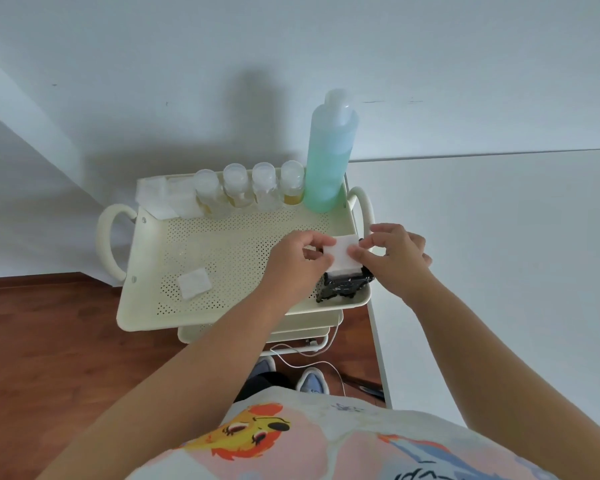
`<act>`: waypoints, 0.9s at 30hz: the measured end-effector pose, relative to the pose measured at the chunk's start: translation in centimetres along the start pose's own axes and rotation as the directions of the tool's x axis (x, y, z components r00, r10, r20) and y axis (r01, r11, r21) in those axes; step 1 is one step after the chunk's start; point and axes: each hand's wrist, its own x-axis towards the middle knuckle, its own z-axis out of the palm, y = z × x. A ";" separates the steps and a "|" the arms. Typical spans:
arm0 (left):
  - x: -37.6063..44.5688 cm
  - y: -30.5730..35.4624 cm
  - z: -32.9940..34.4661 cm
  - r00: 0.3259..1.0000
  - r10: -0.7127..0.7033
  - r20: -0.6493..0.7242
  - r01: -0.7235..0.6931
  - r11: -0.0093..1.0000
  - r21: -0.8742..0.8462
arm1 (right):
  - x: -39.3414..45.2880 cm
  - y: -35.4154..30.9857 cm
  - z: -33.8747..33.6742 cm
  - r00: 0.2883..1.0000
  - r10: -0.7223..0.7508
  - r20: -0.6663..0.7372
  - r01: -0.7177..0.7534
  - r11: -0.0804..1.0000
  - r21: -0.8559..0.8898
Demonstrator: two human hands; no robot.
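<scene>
Over the near right corner of the cream perforated cart tray, my left hand and right hand each pinch one edge of a square white cotton pad. The pad rests on a black plastic block standing in that corner. Another white pad lies well apart to the left, and a tall blue-green bottle stands at the back.

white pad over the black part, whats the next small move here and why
Probably press the white pad down onto the black part and wipe along its top. The left hand and right hand each pinch a side of the pad, which sits at the part's upper edge in the near right corner of the tray, so only a short push seems needed.
</scene>
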 end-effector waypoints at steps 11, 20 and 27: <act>-1.3 -2.1 0.0 0.794 0.515 0.323 -0.560 0.415 0.717 | -0.4 0.6 0.6 0.973 -0.140 -0.185 0.100 0.972 -0.212; -0.5 -2.0 -0.3 0.772 0.446 0.454 -0.613 0.328 0.719 | 0.7 -0.3 0.0 0.980 -0.196 0.033 0.187 0.852 -0.488; 1.2 -3.5 -6.3 0.946 0.272 0.176 -0.321 0.853 0.412 | 0.8 -0.5 -0.4 0.965 -0.257 -0.059 0.224 0.916 -0.332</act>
